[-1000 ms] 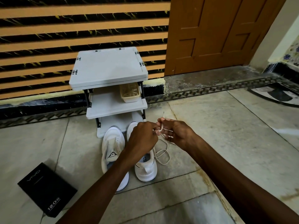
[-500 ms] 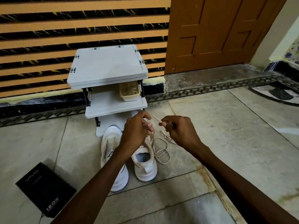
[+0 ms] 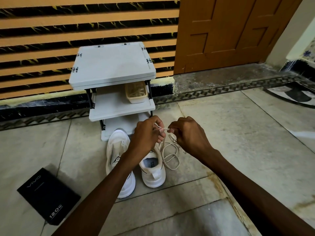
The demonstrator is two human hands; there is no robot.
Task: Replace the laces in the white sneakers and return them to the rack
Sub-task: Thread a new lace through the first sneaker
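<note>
On my feed the pale grey stone-tiled floor fills most of the view, with an orange-and-black striped wall and a brown panelled wooden door behind it. Against the wall stands the grey three-tier plastic shoe rack. A flat black cardboard box with white lettering lies on the floor, well off to the left of the rack.

The two white sneakers sit side by side on the floor just in front of the rack's lowest shelf, toes towards it: the left white sneaker partly under my forearm, and the right white sneaker beside it.

My left hand and right hand hover close together above the right sneaker, each with curled fingers pinching the cream shoelace near its tip. The rest of the lace trails down in loose loops onto the floor just right of that sneaker.

A small beige plastic basket sits on the right side of the rack's middle shelf.
</note>
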